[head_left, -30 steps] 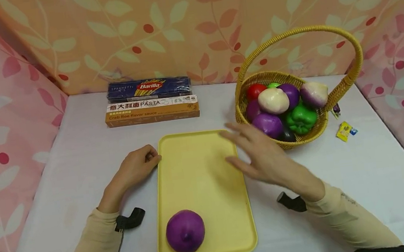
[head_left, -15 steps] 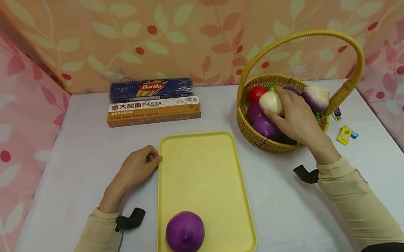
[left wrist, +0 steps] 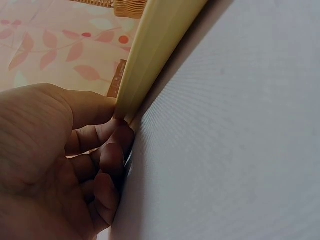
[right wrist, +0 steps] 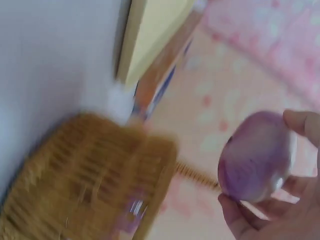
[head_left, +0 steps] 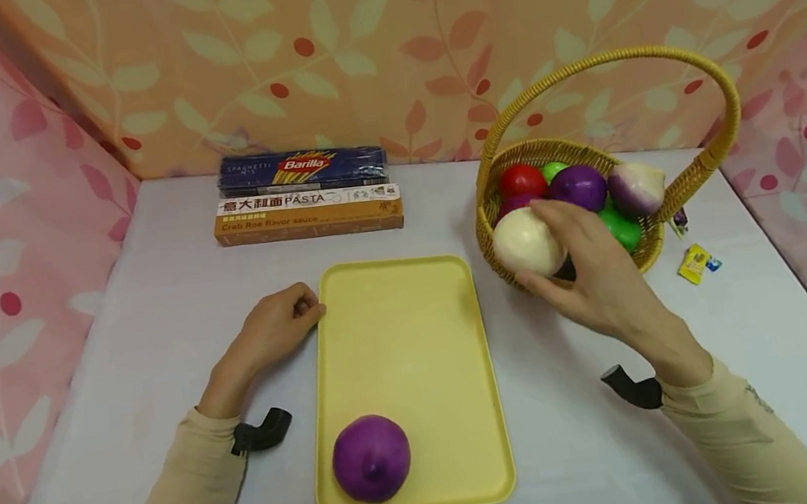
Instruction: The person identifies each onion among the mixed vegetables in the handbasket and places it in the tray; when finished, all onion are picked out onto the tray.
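Observation:
Above the front left rim of the wicker basket (head_left: 486, 229), my right hand (head_left: 608, 286) grips a white-and-purple turnip (head_left: 526, 244) between thumb and fingers. The right wrist view shows the purple side of the turnip (right wrist: 257, 157) and the blurred basket wall (right wrist: 75, 170). My left hand (head_left: 272, 327) is at the left edge of the yellow tray (head_left: 408, 352). In the left wrist view its thumb lies against the tray rim (left wrist: 145, 60), with the other fingers curled below. A round purple vegetable (head_left: 372, 459) with a small nub sits at the tray's near left.
Inside the basket are a red vegetable (head_left: 522, 181), a purple one (head_left: 577, 189), another turnip (head_left: 636, 189) and a green pepper (head_left: 622, 229). A pasta box (head_left: 308, 215) and a Barilla spaghetti pack (head_left: 303, 170) lie at the back. Small yellow packet (head_left: 693, 264) at right.
My right hand has reached from over the tray into the basket, taken hold of the white-and-purple turnip, and lifted it toward the basket's front left. My left hand stays at the tray edge.

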A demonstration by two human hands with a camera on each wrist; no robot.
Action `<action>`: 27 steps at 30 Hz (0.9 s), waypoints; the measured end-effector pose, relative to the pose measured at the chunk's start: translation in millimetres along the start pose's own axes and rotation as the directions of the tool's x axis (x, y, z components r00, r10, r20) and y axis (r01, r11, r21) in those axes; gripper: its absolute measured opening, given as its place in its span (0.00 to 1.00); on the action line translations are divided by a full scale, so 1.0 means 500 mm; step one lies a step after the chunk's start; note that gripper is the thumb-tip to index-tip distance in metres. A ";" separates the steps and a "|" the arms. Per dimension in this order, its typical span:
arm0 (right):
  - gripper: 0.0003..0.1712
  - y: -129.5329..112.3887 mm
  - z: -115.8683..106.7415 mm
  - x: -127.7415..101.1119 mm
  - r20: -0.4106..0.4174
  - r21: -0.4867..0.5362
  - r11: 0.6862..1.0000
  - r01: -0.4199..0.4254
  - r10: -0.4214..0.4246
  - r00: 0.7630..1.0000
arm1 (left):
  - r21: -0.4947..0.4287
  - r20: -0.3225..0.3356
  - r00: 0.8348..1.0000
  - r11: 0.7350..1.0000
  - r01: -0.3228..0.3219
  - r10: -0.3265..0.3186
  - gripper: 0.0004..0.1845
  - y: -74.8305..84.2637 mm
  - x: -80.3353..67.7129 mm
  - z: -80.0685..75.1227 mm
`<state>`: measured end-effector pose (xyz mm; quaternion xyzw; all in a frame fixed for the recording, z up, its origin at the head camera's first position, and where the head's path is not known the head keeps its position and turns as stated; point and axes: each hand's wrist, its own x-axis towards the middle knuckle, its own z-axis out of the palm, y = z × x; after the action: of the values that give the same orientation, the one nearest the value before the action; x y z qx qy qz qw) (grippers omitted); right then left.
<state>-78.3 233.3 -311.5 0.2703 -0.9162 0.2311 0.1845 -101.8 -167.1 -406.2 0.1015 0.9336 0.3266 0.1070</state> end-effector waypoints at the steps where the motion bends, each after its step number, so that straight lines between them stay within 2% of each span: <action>1: 0.39 -0.016 0.003 -0.008 0.021 0.015 0.998 0.060 -0.060 0.998 | 0.001 0.001 1.000 1.000 0.003 -0.003 0.09 0.001 0.000 -0.002; 3: 0.39 -0.045 0.012 -0.025 0.082 0.038 0.987 0.153 -0.156 0.984 | 0.003 0.004 1.000 1.000 0.007 -0.007 0.09 0.003 0.001 -0.005; 5: 0.38 -0.073 0.024 -0.043 0.169 0.061 0.974 0.220 -0.227 0.959 | 0.005 0.007 1.000 1.000 0.009 -0.009 0.09 0.003 0.001 -0.007; 10: 0.40 -0.120 0.063 -0.081 0.351 0.126 0.926 0.356 -0.377 0.857 | 0.004 0.009 1.000 1.000 0.012 -0.012 0.10 0.000 0.002 -0.007; 13: 0.42 -0.136 0.086 -0.099 0.391 0.153 0.890 0.429 -0.454 0.801 | 0.001 0.011 1.000 1.000 0.013 -0.013 0.10 -0.001 0.002 -0.005; 16: 0.44 -0.147 0.106 -0.111 0.403 0.167 0.859 0.484 -0.507 0.762 | -0.002 0.013 1.000 1.000 0.010 -0.010 0.10 -0.002 0.001 -0.003; 22: 0.43 -0.163 0.133 -0.124 0.415 0.193 0.829 0.525 -0.554 0.722 | -0.003 0.012 1.000 1.000 0.000 0.000 0.09 -0.001 0.001 -0.003; 25: 0.43 -0.168 0.140 -0.130 0.417 0.201 0.826 0.526 -0.558 0.717 | -0.001 0.015 1.000 1.000 0.000 0.000 0.09 0.000 0.000 -0.003; 27: 0.43 -0.169 0.143 -0.133 0.421 0.203 0.833 0.514 -0.548 0.722 | 0.000 0.017 1.000 1.000 -0.001 0.001 0.09 0.002 0.000 -0.003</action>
<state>7.9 160.1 -373.7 0.5747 -0.8079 0.1301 0.0091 -102.2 -167.3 -404.7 0.1046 0.9327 0.3256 0.1149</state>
